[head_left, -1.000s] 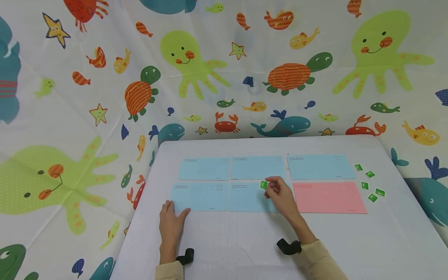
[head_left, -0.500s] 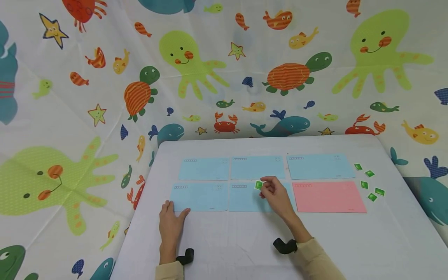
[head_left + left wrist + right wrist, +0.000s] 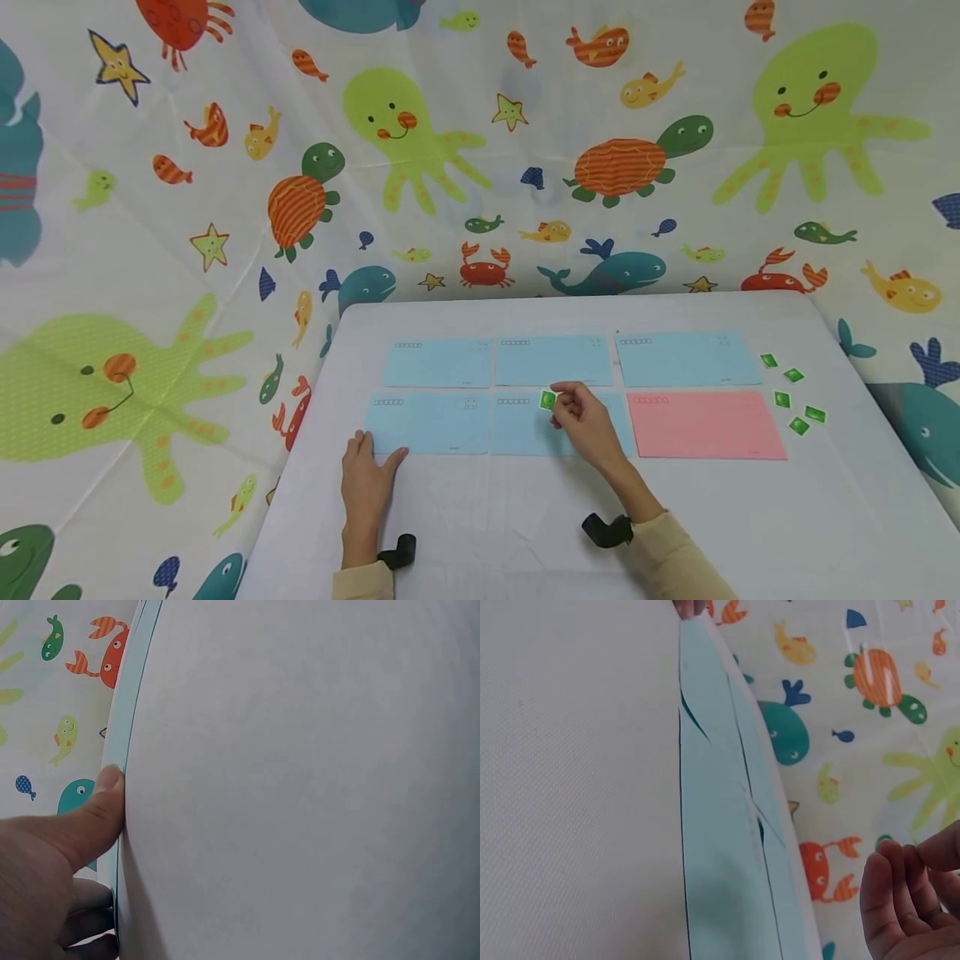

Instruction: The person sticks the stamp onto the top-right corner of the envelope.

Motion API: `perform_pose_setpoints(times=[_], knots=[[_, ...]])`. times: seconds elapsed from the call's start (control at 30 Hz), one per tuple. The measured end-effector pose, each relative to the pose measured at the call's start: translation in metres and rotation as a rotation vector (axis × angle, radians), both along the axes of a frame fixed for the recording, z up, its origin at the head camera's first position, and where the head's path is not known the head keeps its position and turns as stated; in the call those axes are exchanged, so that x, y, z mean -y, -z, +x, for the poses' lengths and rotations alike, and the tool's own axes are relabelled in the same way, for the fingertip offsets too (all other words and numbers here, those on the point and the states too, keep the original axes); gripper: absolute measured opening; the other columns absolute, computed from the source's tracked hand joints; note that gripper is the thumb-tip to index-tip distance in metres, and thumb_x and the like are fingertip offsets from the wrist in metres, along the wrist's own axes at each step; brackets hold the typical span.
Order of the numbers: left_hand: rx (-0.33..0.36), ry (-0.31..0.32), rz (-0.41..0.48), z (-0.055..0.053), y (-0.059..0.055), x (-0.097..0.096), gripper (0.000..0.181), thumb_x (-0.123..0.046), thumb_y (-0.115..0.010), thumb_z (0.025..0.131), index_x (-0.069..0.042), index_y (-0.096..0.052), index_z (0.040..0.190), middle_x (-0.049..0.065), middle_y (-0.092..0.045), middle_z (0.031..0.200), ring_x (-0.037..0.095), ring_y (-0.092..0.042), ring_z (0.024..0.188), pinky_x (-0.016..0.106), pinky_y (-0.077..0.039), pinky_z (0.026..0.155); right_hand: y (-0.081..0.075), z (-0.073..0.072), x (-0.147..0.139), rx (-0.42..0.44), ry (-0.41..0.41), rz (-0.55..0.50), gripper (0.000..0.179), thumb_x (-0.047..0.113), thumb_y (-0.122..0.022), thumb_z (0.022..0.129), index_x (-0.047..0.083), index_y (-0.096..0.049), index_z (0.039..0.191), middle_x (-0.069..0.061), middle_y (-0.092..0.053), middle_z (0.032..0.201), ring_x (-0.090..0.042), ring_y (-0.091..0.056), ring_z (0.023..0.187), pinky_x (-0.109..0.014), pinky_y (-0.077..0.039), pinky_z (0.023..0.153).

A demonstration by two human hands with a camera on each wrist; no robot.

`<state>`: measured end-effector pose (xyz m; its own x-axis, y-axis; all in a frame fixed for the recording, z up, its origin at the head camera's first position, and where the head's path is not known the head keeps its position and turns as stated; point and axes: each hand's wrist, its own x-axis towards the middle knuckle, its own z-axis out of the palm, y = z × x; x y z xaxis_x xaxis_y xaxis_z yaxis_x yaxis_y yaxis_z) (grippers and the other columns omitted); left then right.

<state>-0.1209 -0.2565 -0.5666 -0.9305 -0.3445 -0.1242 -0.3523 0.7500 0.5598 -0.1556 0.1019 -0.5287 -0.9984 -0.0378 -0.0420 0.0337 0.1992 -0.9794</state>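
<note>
My right hand [image 3: 588, 425] pinches a small green square stamp [image 3: 548, 400] between thumb and fingertips, above the front middle blue envelope [image 3: 517, 433]. In the right wrist view the right hand [image 3: 915, 907] shows at the lower right edge, and the stamp is hidden there. My left hand [image 3: 366, 483] rests at the lower left corner of the front left blue envelope [image 3: 427, 425], thumb spread away from the straight fingers. In the left wrist view the left thumb [image 3: 101, 814] touches the edge of that envelope [image 3: 139, 675].
Three more blue envelopes [image 3: 438, 362] lie in the back row. To the right of the front middle one is a pink envelope [image 3: 705, 429]. Several green stamps [image 3: 782, 400] are scattered on the white table [image 3: 487, 517] at right. A sea-animal curtain [image 3: 465, 67] hangs behind.
My right hand has moved a little left over the front middle blue envelope, carrying the stamp. The left hand stays in place.
</note>
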Motion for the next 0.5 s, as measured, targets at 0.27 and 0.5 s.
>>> perform_pose_setpoints(times=[0.27,0.5], knots=[[0.006,-0.007,-0.004,0.0,0.001,0.0,0.083,-0.029,-0.074,0.091,0.012,-0.032,0.15,0.031,-0.025,0.16,0.048,-0.022,0.15,0.059,-0.023,0.121,-0.008,0.0,0.01,0.014,-0.007,-0.015,0.026,0.005,-0.055,0.099,0.004,-0.059,0.125,-0.022,-0.064,0.096,-0.03,-0.067,0.081,-0.037,-0.06,0.077],[0.005,-0.009,-0.003,0.001,0.0,-0.001,0.083,-0.029,-0.074,0.091,0.013,-0.032,0.15,0.032,-0.025,0.16,0.048,-0.023,0.149,0.059,-0.024,0.121,-0.013,0.002,0.019,0.041,-0.016,-0.003,0.025,0.004,-0.055,0.099,0.004,-0.06,0.124,-0.017,-0.063,0.094,-0.03,-0.067,0.082,-0.038,-0.06,0.078]])
